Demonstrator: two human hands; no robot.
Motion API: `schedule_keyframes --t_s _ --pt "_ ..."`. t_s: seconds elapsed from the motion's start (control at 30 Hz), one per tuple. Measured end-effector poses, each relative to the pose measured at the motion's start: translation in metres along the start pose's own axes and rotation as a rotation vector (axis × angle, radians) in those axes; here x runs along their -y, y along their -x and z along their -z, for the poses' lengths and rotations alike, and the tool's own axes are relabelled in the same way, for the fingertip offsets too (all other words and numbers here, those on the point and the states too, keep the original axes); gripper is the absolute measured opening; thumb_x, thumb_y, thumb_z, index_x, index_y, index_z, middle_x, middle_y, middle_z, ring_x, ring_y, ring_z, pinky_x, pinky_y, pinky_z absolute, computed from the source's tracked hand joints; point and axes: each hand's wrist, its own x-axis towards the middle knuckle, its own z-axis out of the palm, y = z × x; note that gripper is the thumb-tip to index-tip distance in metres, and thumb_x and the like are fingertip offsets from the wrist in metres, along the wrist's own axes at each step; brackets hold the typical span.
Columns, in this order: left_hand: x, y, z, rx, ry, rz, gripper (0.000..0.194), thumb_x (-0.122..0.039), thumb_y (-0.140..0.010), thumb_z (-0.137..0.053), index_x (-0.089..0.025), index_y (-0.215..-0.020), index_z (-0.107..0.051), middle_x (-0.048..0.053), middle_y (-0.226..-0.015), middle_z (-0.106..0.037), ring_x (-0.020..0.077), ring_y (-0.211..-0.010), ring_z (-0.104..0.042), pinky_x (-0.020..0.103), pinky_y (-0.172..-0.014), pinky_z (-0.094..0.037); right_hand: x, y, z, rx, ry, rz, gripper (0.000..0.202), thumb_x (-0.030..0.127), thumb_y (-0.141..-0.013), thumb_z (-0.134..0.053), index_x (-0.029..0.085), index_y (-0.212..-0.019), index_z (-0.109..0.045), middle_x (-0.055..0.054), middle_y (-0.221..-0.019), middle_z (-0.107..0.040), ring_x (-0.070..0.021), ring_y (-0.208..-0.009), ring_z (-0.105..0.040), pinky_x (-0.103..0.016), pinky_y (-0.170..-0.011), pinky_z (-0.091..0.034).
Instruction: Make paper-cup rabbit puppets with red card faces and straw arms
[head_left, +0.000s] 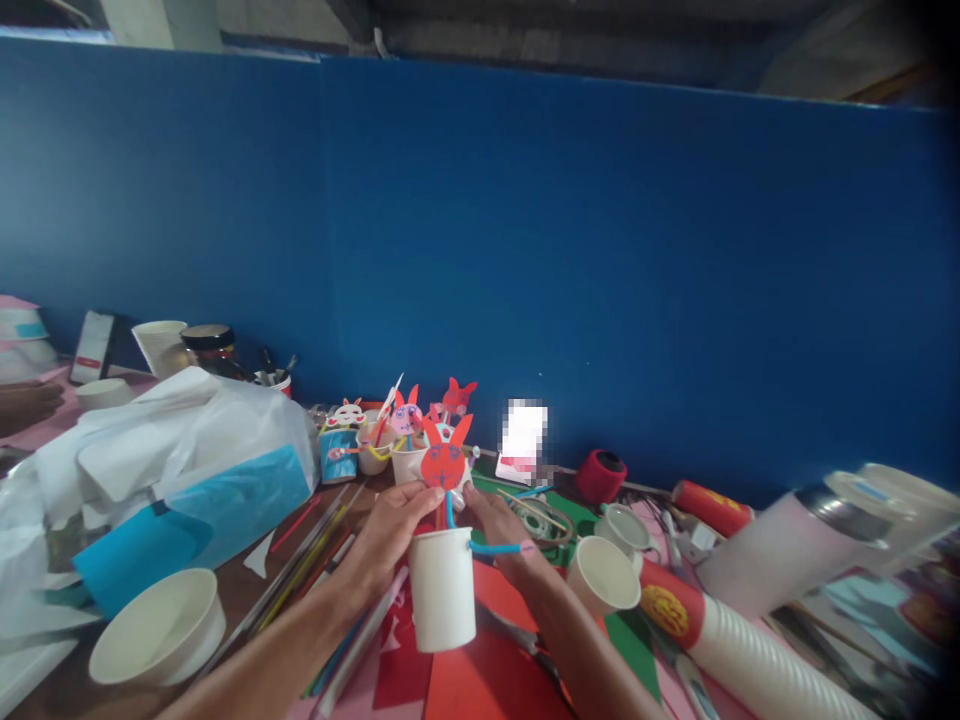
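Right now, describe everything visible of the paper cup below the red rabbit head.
The white paper cup looks plain and roughly upright, just below the left hand and right hand; contact with them is unclear. A blue straw juts from its upper side, ending in a pink disc; a blue stem rises toward the red rabbit head.

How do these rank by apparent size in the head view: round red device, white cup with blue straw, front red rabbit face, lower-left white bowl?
1. White bowl
2. White cup
3. Front red rabbit face and round red device: too alike to rank.
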Motion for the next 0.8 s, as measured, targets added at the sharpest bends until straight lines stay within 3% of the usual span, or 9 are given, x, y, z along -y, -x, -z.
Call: schedule_keyframes --t_s 0.2,0.4,0.57,0.8 --pt "0.001 -0.002 0.000 -0.011 0.002 0.026 0.031 -0.038 -0.067 -0.064 -0.011 -0.082 -0.068 0.007 -0.074 -0.069 0.0207 -0.067 -0.061 0.029 -0.065 -0.044 0.000 -0.002 -0.002 0.004 -0.017 0.088 0.043 0.058 -0.070 -0.056 0.016 -0.064 -0.051 0.002 -0.060 -0.047 -0.0097 -0.054 -0.039 -0.021 -0.052 -0.030" --pt "0.003 -0.002 0.001 -0.051 -0.043 -0.005 0.028 -0.039 -0.066 -0.063 -0.012 -0.074 -0.067 0.004 -0.068 -0.067 0.0197 -0.067 -0.060 0.028 -0.065 -0.043 0.001 0.002 -0.003 -0.152 0.106 0.035 0.049 0.059 -0.079 -0.042 0.016 -0.057 -0.053 0.002 -0.053 -0.046 -0.0098 -0.050 -0.036 -0.022 -0.047 -0.026" --pt "0.004 -0.003 0.002 -0.021 -0.033 -0.009 0.028 -0.039 -0.068 -0.062 -0.012 -0.076 -0.066 0.004 -0.067 -0.067 0.0185 -0.064 -0.059 0.028 -0.063 -0.043 0.000 0.000 -0.008 -0.116 -0.038 0.072 0.040 0.054 -0.068 -0.060 0.015 -0.058 -0.053 0.004 -0.051 -0.045 -0.0070 -0.046 -0.034 -0.020 -0.044 -0.024" --pt "0.007 -0.003 0.002 -0.005 -0.059 0.013 0.025 -0.037 -0.070 -0.061 -0.012 -0.071 -0.064 0.002 -0.061 -0.063 0.0130 -0.055 -0.054 0.022 -0.053 -0.039 -0.012 -0.011 -0.004 -0.327 -0.144 0.147 0.031 0.046 -0.069 -0.062 0.016 -0.074 -0.059 0.001 -0.061 -0.057 -0.0104 -0.055 -0.050 -0.023 -0.056 -0.039"
